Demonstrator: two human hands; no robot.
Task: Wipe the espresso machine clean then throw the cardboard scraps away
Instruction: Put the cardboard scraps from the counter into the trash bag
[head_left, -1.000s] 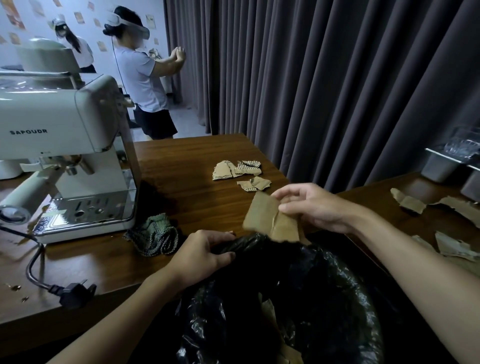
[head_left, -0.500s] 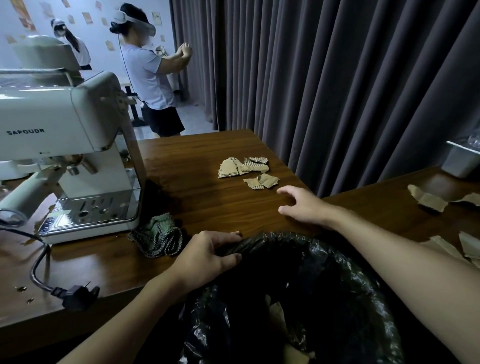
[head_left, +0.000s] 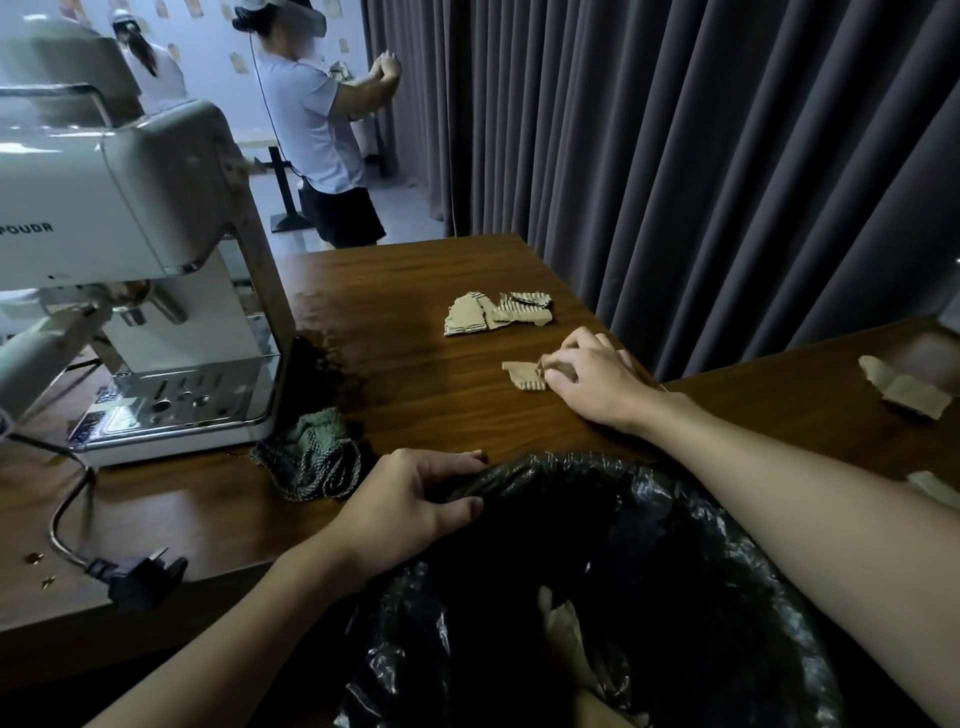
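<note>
while the left hand (head_left: 410, 499) grips the rim of the black bin bag (head_left: 597, 467) at the near edge of the surface (head_left: 415, 291), the right hand (head_left: 597, 379) reaches out over the wood. its grip pinches a small ribbed cardboard scrap (head_left: 524, 374) that lies flat there, with curled fingertips on the scrap's right end. a larger heap of scraps (head_left: 493, 314) sits just beyond, apart from the hand. more torn pieces (head_left: 909, 395) lie on the second surface (head_left: 779, 374) to the right, and a few dropped pieces (head_left: 563, 629) show inside the bag. the espresso machine (head_left: 130, 208) stands at the left with a crumpled green cloth (head_left: 311, 457) just in front of its base, so the wiping looks done.

what could go wrong: the scrap is thin and flat, so a shallow pinch may let it slip or tear and fall short of the bag. if the left grip slackens, the limp rim could fold shut and the piece would land outside. a wide sweep of the right forearm could scatter the heap.
</note>
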